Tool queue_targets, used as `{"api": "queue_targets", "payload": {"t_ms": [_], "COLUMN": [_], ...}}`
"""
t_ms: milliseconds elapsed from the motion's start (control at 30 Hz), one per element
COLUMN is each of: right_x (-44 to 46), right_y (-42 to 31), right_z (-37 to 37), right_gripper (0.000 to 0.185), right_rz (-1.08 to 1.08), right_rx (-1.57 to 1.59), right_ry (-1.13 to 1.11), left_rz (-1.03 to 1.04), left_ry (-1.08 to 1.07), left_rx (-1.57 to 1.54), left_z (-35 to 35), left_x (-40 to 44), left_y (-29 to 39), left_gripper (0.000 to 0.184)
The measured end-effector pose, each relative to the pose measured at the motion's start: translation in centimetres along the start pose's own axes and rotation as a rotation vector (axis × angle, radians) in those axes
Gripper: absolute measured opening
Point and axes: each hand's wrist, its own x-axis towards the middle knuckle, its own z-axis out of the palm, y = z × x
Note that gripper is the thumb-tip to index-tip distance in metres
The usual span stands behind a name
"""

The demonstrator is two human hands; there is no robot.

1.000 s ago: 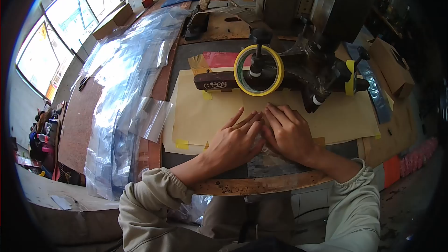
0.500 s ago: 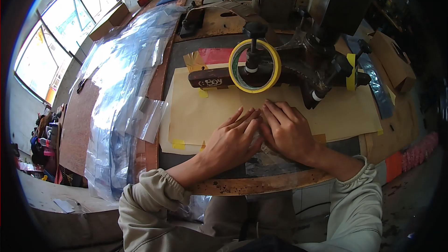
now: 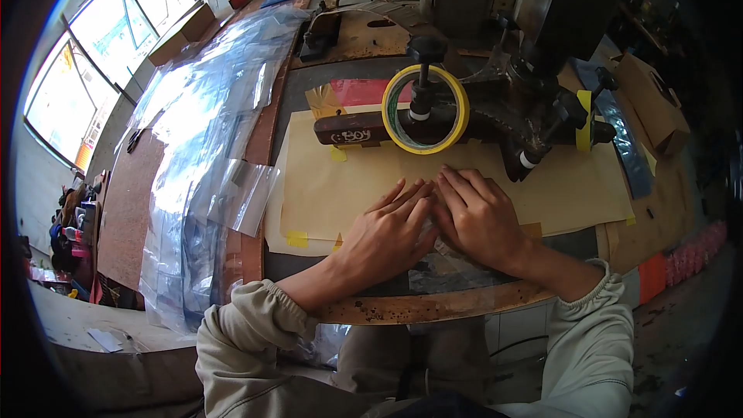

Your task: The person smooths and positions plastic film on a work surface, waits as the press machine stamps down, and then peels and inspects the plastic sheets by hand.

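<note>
Side by side in front of the machine, my left hand (image 3: 389,230) and my right hand (image 3: 481,218) lie palm down with their fingertips almost meeting. Fingers on both hands are stretched out, and neither hand grips anything that shows. Beneath them is a cream paper sheet (image 3: 325,191), held with small pieces of yellow tape (image 3: 296,239). A clear plastic piece (image 3: 449,263) shows between and below my palms; what lies under the hands is hidden. Just beyond my fingertips, a yellow tape roll (image 3: 464,112) hangs on the knob post of the dark metal arm (image 3: 360,130).
Stacked clear plastic bags (image 3: 182,209) cover the left board. A pink-red piece (image 3: 360,92) lies behind the metal arm. A steel column (image 3: 569,0) rises at the back right, near an open cardboard box (image 3: 650,101). The table's worn wooden edge (image 3: 410,310) runs along the front.
Both hands keep almost the same place and pose. The view shifts very slightly, and nothing is taken up or let go.
</note>
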Motion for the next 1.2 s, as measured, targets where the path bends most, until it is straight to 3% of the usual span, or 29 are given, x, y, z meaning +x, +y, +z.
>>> {"api": "queue_targets", "payload": {"t_ms": [1200], "right_x": [0.12], "right_y": [0.03], "right_z": [-0.18], "right_gripper": [0.037], "right_rz": [-0.006], "right_rx": [0.009], "right_ry": [0.022], "left_rz": [-0.014], "left_ry": [-0.025], "left_rx": [0.025], "left_z": [0.07], "left_x": [-0.11], "left_y": [0.09], "left_gripper": [0.039]}}
